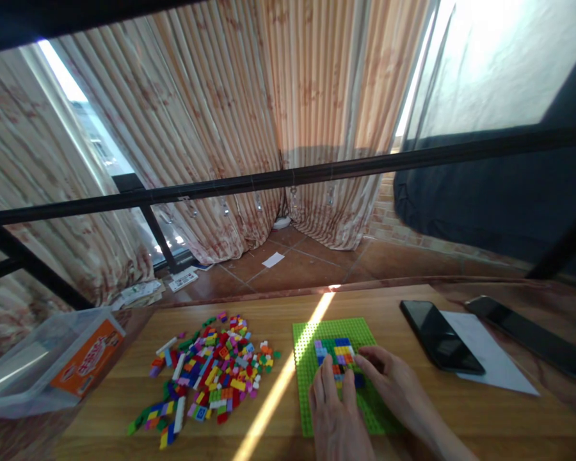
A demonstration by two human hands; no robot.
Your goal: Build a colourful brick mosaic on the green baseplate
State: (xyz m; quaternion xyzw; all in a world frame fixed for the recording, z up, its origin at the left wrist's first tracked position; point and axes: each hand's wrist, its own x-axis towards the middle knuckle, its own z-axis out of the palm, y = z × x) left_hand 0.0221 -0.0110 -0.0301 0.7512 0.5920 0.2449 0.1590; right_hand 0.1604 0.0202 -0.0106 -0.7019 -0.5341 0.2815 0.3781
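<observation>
A green studded baseplate lies on the wooden board, with a patch of toy building bricks in blue, yellow, white, orange and light blue pressed onto it. My left hand rests over the near left of that patch, its fingers stretched out and the thumb apart, touching the bricks. At the patch's right side is my right hand, thumb and index finger close together. Whatever lies between those two fingertips is too small to make out. Part of the patch is hidden under both hands.
Loose colourful bricks form a heap left of the baseplate. A clear plastic box with an orange label stands at far left. To the right are a black phone, a white paper and a dark device. A black rail crosses behind.
</observation>
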